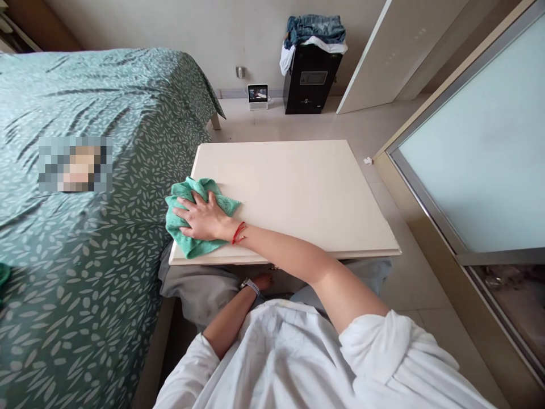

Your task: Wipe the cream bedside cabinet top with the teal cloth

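Note:
My right hand (203, 217), with a red string bracelet at the wrist, lies with fingers spread on a crumpled green cloth (190, 245). It presses the cloth onto the left end of a cream-coloured tabletop (289, 193), and part of the cloth hangs past the left edge. My right forearm crosses over the near edge of the table. Lower down, close to my lap, my left hand (264, 280) sits just below that near edge, a watch on its wrist. Its fingers are mostly hidden in shadow.
Along the left stands a bed (128, 238) with a green leaf-patterned sheet and a blurred-out item. By the far wall are a small screen device (258, 97) and a black cabinet (307, 82) topped with folded jeans (315, 29). Sliding glass doors (472, 147) line the right.

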`<state>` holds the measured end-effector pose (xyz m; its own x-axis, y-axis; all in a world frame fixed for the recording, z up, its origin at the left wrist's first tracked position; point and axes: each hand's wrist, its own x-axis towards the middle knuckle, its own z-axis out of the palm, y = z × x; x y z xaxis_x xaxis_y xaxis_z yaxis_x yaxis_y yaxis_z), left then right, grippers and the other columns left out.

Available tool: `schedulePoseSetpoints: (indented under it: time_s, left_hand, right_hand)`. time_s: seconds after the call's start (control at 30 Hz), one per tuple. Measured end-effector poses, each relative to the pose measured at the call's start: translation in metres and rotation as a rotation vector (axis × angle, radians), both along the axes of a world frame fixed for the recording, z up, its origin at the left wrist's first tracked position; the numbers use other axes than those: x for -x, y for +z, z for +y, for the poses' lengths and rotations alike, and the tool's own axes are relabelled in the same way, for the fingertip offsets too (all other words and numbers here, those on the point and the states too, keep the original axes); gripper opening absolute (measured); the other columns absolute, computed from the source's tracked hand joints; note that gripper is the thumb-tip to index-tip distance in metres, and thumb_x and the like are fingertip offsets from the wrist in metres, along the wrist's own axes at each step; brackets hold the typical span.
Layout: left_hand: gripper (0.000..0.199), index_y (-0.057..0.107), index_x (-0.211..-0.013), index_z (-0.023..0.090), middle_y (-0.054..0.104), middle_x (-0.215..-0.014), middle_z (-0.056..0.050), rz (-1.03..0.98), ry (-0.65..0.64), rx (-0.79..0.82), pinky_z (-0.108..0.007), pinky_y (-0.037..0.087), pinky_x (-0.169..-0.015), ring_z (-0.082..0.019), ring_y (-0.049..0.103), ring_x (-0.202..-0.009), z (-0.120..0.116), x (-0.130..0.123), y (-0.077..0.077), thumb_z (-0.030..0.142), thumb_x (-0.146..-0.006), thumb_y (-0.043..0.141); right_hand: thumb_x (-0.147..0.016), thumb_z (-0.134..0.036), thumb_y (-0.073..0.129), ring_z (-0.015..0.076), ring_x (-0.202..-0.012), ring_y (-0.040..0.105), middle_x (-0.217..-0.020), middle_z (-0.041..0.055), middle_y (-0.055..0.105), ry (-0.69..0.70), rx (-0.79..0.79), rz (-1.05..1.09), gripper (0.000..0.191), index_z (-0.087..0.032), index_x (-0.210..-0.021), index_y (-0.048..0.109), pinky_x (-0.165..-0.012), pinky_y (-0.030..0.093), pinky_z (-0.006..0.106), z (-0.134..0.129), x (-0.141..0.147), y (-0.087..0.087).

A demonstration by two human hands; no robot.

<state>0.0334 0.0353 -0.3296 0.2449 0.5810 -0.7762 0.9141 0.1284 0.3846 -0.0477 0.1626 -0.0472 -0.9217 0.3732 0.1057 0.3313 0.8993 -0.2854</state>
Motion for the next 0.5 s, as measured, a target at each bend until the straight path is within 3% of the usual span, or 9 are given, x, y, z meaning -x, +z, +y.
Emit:
schedulePoseSetpoints:
  time_s: [0.13,0.27,0.5]
  left_hand:
    - [0.034,0.080,-0.143,0.015,0.080,-0.150,-0.015,0.054,0.017,0.052,-0.055,0.061,-0.128,-0.030,0.077,-0.142,0.001,-0.001,0.002,0.041,-0.122,0.071]
    - [0.033,0.080,-0.143,0.015,0.080,-0.152,-0.015,0.062,0.018,0.061,-0.056,0.061,-0.129,-0.030,0.076,-0.144,0.000,-0.001,0.003,0.039,-0.123,0.071]
    - [0.031,0.082,-0.141,0.016,0.081,-0.151,-0.014,0.080,0.006,0.078,-0.056,0.062,-0.129,-0.030,0.077,-0.145,0.003,-0.001,0.004,0.037,-0.121,0.074]
  right_hand:
    - [-0.119,-0.042,0.065,0.0523,-0.185,0.040,-0.203,0.0141,0.043,-0.065,0.005,-0.062,0.069,-0.028,-0.186,0.062,-0.146,0.036,0.081,0.020,-0.037,0.002]
    - [-0.118,-0.044,0.062,0.0548,-0.186,0.036,-0.205,0.0148,0.040,-0.206,0.054,-0.099,0.075,-0.025,-0.190,0.057,-0.148,0.032,0.081,0.056,-0.091,0.006]
    - [-0.117,-0.041,0.051,0.0542,-0.176,0.049,-0.202,0.0188,0.045,-0.683,-0.001,-0.132,0.075,-0.022,-0.189,0.058,-0.142,0.041,0.083,0.117,-0.228,0.000]
